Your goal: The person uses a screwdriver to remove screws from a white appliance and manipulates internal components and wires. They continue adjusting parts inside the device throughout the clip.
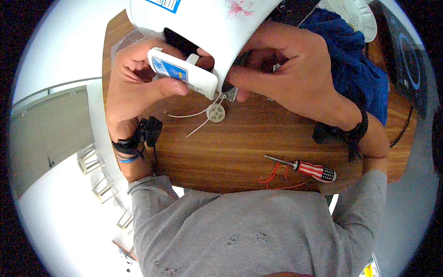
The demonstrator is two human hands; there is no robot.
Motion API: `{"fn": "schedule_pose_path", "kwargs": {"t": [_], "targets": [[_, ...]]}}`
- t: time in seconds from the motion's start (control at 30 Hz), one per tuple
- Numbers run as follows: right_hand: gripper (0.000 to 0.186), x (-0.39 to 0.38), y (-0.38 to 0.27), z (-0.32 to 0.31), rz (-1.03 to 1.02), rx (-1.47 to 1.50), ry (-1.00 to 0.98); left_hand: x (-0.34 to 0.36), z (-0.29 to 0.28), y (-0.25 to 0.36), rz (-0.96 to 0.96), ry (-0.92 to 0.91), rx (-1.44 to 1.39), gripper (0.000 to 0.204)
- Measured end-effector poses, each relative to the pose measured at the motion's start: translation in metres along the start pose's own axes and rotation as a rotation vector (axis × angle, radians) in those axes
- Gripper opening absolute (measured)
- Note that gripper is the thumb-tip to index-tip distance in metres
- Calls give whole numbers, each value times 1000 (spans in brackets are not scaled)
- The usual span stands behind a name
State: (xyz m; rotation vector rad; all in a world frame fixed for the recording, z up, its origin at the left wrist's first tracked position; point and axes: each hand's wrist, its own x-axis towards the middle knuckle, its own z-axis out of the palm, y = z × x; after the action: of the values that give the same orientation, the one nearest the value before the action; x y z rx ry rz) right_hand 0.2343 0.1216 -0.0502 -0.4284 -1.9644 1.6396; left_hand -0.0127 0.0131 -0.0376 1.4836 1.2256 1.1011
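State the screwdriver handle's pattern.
The handle: red and white stripes, then white dots on black; head view.

Can't make out what's between the fingers of the person's right hand (300,69), its own thumb and the shadow hide it. The glossy white housing with a pink flower print (203,23) runs off the top. Some left hand (125,87) fingers disappear behind the white plastic panel with a blue label (200,81), whose fine print's too tiny to read.
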Motion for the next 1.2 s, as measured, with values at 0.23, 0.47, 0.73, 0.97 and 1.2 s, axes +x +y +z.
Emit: {"fn": "schedule_pose_path", "kwargs": {"t": [0.23,0.47,0.73,0.97,1.2], "targets": [[27,4,13,1,-136,7,9,-1,-5,-3,10,-18,16,34],[25,1,8,4,32,112,22,-3,2,0,-11,-24,-122,33],[25,0,8,2,-19,15,40,-3,2,2,27,-33,-14,28],[22,-1,7,4,25,76,68,2,7,-2,70,15,-49,30],[22,4,9,3,-71,14,52,1,-1,4,9,16,-51,35]]}}
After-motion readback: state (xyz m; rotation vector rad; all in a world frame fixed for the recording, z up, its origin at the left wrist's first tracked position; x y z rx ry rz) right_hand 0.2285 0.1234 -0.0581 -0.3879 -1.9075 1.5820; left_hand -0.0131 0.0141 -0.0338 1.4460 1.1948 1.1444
